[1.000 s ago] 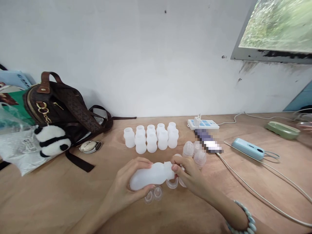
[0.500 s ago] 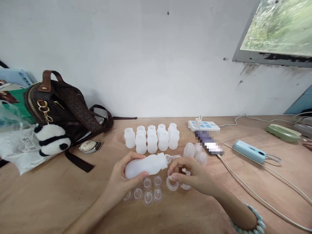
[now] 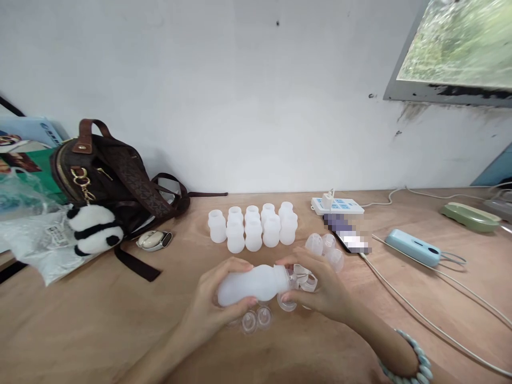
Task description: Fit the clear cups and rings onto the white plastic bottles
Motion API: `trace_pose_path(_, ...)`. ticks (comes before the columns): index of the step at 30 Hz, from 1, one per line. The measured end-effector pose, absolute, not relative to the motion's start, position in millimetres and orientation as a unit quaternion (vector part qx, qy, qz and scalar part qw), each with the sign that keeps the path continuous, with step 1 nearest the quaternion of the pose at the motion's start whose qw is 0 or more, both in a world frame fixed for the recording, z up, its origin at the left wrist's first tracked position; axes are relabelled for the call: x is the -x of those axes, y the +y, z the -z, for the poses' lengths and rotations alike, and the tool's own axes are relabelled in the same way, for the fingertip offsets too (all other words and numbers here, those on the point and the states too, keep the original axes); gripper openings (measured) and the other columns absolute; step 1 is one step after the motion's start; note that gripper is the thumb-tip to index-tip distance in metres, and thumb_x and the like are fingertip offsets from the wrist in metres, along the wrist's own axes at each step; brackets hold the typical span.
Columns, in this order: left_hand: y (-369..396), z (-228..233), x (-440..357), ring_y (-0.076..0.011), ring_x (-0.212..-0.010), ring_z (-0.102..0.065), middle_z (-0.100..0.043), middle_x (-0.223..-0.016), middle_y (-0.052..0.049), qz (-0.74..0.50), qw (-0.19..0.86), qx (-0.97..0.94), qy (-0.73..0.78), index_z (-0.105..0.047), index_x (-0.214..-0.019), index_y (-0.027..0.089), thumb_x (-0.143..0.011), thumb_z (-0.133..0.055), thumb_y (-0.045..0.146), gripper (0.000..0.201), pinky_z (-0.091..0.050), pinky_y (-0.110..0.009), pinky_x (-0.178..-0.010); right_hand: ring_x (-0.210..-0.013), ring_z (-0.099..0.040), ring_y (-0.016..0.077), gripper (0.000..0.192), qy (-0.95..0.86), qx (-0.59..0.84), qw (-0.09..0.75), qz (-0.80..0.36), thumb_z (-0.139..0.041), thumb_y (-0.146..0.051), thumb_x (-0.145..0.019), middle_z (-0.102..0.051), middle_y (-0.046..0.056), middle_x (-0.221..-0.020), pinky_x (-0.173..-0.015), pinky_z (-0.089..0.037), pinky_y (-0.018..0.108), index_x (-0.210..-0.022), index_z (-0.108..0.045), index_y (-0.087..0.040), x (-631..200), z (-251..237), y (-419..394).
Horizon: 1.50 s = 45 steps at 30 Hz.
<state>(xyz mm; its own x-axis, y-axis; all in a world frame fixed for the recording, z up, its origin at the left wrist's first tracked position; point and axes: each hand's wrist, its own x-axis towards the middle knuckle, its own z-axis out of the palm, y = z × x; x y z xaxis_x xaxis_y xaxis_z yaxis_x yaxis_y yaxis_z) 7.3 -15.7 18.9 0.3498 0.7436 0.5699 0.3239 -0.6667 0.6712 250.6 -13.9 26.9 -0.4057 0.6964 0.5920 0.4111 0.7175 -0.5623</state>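
My left hand wraps round the body of a milky white baby bottle, held on its side above the table. My right hand grips the bottle's neck end between thumb and fingers. A clear teat sticks out of that end, partly covered by the right hand. Below the bottle lie several clear teats, some hidden by the left hand. Clear rings lie under the right hand, mostly covered. Behind stand several white bottles, upright and without tops.
Clear domed caps stand beyond my right hand. Farther right are a phone on a cable, a power strip, a blue power bank and a green case. A brown backpack and a watch lie left.
My right hand has closed onto the bottle's neck end, where the teat was more exposed before. The bottle has shifted slightly right and down in view, and the camera has turned a little left.
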Motion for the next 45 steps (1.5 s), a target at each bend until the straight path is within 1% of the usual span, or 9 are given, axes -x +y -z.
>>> trace_pose_path(10,-20,-15,-8,-0.022,-0.088,-0.071,-0.074,-0.104,-0.014,-0.462,-0.019,-0.862,0.209,-0.055,-0.12,0.02,-0.086,-0.069,0.028,0.037,-0.055,-0.032,-0.072,-0.065,-0.052,0.0152,0.033,-0.718,0.388,0.416,-0.402,-0.068,-0.051,-0.077,-0.06,0.0,-0.069,-0.058,-0.038,0.026,-0.082,-0.06,-0.019,-245,-18,-19)
trace_pose_path(15,-20,-13,-6,-0.0242,-0.087,-0.072,-0.074,-0.105,-0.017,-0.454,-0.073,-0.868,0.19,-0.052,-0.123,0.019,-0.086,-0.069,0.026,0.042,-0.055,-0.035,-0.071,-0.061,-0.05,0.0142,0.036,-0.699,0.392,0.436,-0.409,-0.067,-0.055,-0.077,-0.057,-0.001,-0.066,-0.055,-0.037,0.025,-0.078,-0.059,-0.019,-240,-11,-20)
trace_pose_path(19,-17,-15,-4,-0.0231,-0.086,-0.071,-0.074,-0.102,-0.016,-0.451,-0.056,-0.867,0.202,-0.053,-0.12,0.02,-0.084,-0.071,0.026,0.04,-0.056,-0.033,-0.07,-0.064,-0.056,0.0169,0.043,-0.779,0.361,0.42,-0.295,-0.056,-0.062,-0.085,-0.062,0.002,-0.07,-0.059,-0.041,0.029,-0.088,-0.064,-0.019,-253,-23,-15)
trace_pose_path(23,-11,-13,-2,-0.023,-0.091,-0.071,-0.073,-0.103,-0.012,-0.475,-0.013,-0.839,0.267,-0.056,-0.115,0.022,-0.083,-0.07,0.022,0.035,-0.057,-0.033,-0.076,-0.076,-0.057,0.0231,0.039,-0.785,0.408,0.466,0.007,-0.041,-0.05,-0.098,-0.067,0.006,-0.078,-0.073,-0.042,0.037,-0.103,-0.065,-0.02,-285,-33,6)
trace_pose_path(29,-3,-9,0,-0.0232,-0.094,-0.071,-0.073,-0.104,-0.009,-0.504,0.032,-0.794,0.337,-0.06,-0.108,0.02,-0.08,-0.072,0.02,0.031,-0.056,-0.035,-0.083,-0.097,-0.052,0.0338,0.033,-0.771,0.535,0.268,0.218,-0.056,-0.049,-0.091,-0.067,0.013,-0.095,-0.082,-0.039,0.05,-0.085,-0.067,-0.019,-319,-17,35)
trace_pose_path(34,-7,-15,-1,-0.0226,-0.096,-0.07,-0.073,-0.104,-0.007,-0.52,0.086,-0.764,0.371,-0.061,-0.105,0.021,-0.079,-0.072,0.021,0.028,-0.055,-0.033,-0.084,-0.099,-0.056,0.0304,0.025,-0.729,0.509,0.434,0.146,-0.06,-0.045,-0.089,-0.064,0.011,-0.104,-0.087,-0.043,0.05,-0.098,-0.066,-0.022,-321,-34,26)
trace_pose_path(37,-9,-18,-2,-0.0228,-0.096,-0.069,-0.072,-0.103,-0.006,-0.53,0.131,-0.737,0.398,-0.062,-0.103,0.021,-0.079,-0.069,0.024,0.025,-0.055,-0.033,-0.082,-0.09,-0.061,0.0239,0.028,-0.681,0.474,0.558,-0.029,-0.063,-0.042,-0.088,-0.065,0.008,-0.101,-0.078,-0.05,0.041,-0.109,-0.063,-0.024,-311,-47,15)
trace_pose_path(41,-9,-19,-4,-0.0217,-0.086,-0.07,-0.073,-0.096,-0.005,-0.528,0.181,-0.72,0.412,-0.063,-0.098,0.02,-0.078,-0.068,0.027,0.021,-0.055,-0.028,-0.07,-0.094,-0.066,0.0222,0.029,-0.692,0.373,0.548,-0.285,-0.069,-0.039,-0.084,-0.068,0.007,-0.106,-0.077,-0.056,0.035,-0.108,-0.063,-0.024,-289,-45,5)
trace_pose_path(45,-12,-18,-8,-0.0209,-0.085,-0.07,-0.073,-0.095,-0.004,-0.517,0.196,-0.736,0.391,-0.063,-0.097,0.02,-0.077,-0.07,0.024,0.022,-0.054,-0.028,-0.07,-0.105,-0.064,0.0236,0.03,-0.727,0.344,0.498,-0.323,-0.072,-0.032,-0.084,-0.067,0.008,-0.114,-0.087,-0.055,0.038,-0.112,-0.064,-0.025,-272,-35,-3)
